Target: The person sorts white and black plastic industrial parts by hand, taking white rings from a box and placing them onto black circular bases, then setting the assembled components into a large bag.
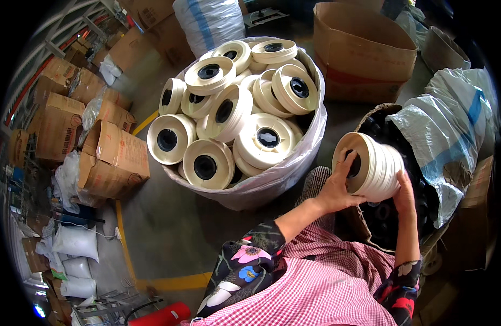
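Between my two hands is a stack of cream plastic discs (383,168), several rims thick and tilted, with a black hub at its near-left end. My left hand (337,187) grips that end, its fingers reaching over the hub and its palm underneath. On the other side my right hand (405,193) closes round the stack's right end. Below the stack stands an open carton of black round parts (378,220), partly hidden by my arms. To the left, a white-lined round container (256,195) is heaped with similar cream discs (223,113) with black centres.
Several brown cartons (112,157) line the left side. A large open carton (364,54) stands at the back right, and a white woven sack (446,125) drapes over the carton on the right. White bags (75,243) and a red cylinder (161,315) lie at lower left.
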The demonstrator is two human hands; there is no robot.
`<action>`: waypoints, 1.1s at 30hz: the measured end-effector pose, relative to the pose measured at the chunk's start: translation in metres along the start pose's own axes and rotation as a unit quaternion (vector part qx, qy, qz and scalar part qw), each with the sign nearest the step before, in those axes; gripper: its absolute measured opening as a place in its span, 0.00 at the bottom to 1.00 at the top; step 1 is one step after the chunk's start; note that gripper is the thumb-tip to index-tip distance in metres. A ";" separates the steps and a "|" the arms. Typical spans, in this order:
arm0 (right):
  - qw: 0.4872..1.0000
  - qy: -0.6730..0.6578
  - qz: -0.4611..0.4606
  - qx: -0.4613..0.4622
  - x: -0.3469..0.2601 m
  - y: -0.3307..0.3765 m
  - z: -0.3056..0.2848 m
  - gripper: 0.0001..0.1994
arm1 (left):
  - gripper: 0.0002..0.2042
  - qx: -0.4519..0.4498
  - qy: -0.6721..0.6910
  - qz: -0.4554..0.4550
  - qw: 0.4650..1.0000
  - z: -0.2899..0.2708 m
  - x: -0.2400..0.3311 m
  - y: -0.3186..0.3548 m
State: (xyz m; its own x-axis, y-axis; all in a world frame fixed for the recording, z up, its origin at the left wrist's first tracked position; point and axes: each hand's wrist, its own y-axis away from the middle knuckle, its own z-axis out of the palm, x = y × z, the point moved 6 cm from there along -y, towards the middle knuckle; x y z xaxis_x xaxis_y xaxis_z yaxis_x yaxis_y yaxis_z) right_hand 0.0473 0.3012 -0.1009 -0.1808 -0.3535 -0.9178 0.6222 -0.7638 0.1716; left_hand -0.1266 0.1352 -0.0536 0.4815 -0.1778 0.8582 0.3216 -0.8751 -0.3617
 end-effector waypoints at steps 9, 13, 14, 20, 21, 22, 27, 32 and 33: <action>0.943 0.094 -0.245 -0.207 -0.154 0.068 0.220 0.42 | 0.46 0.157 0.008 0.011 0.988 -0.122 0.066 0.068; 0.761 0.276 -0.512 -0.288 -0.172 0.093 0.307 0.37 | 0.36 0.391 0.215 -0.023 0.895 -0.177 0.027 0.119; 0.737 0.290 -0.534 -0.295 -0.172 0.098 0.330 0.37 | 0.36 0.423 0.297 -0.009 0.856 -0.191 0.027 0.127; 0.639 0.364 -0.582 -0.348 -0.116 0.102 0.434 0.33 | 0.34 0.445 0.464 0.012 0.766 -0.244 0.041 0.120; 0.622 0.386 -0.574 -0.366 -0.100 0.093 0.440 0.33 | 0.32 0.497 0.356 -0.041 0.791 -0.257 0.025 0.137; 0.623 0.409 -0.562 -0.359 -0.080 0.079 0.439 0.33 | 0.33 0.520 0.275 -0.069 0.806 -0.264 0.021 0.150; 0.666 0.449 -0.462 -0.376 -0.042 0.031 0.442 0.35 | 0.45 0.451 -0.307 -0.211 0.811 -0.271 0.035 0.173; 0.708 0.458 -0.364 -0.395 -0.033 -0.007 0.445 0.35 | 0.53 0.440 -0.329 -0.207 0.809 -0.278 0.013 0.146; 0.707 0.455 -0.378 -0.388 -0.028 -0.004 0.446 0.36 | 0.53 0.435 -0.343 -0.213 0.805 -0.283 0.018 0.144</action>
State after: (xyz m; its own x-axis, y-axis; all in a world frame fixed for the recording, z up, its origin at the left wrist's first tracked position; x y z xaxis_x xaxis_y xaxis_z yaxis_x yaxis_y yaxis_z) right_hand -0.2893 0.0733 0.0838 -0.3388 0.7607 -0.5536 0.9045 0.1013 -0.4143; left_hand -0.3019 -0.1215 0.0127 0.4168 0.6069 0.6768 0.8822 -0.0907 -0.4620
